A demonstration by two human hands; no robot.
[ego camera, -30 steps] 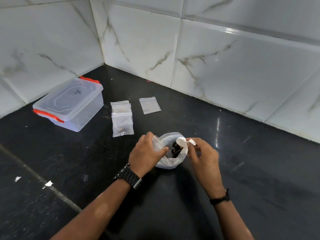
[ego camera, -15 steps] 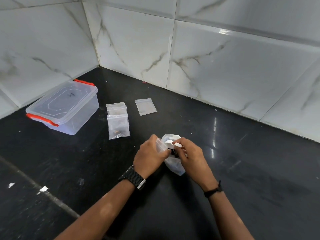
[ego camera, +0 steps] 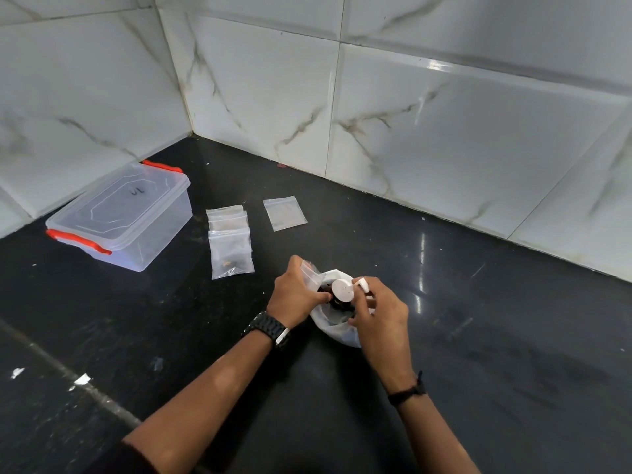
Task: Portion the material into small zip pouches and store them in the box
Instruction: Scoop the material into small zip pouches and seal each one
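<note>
My left hand (ego camera: 297,295) pinches a small clear zip pouch (ego camera: 310,272) at the mouth of a white plastic bag (ego camera: 337,331) that holds dark material. My right hand (ego camera: 381,311) grips a small white scoop (ego camera: 343,291), its round cup turned over the bag's opening between both hands. A stack of filled zip pouches (ego camera: 232,249) lies on the black counter to the left of the bag. One flat pouch (ego camera: 284,213) lies apart behind them. The clear box (ego camera: 119,217) with red latches stands shut at the far left.
White marble-look tiled walls (ego camera: 444,131) meet in a corner behind the box. The black counter (ego camera: 513,336) stretches to the right. A grey seam with white specks (ego camera: 82,379) crosses the counter at the lower left.
The right hand has dipped the scoop into the bag and lifted it back to the opening, cup facing up-left. The left hand has kept its hold on the pouch.
</note>
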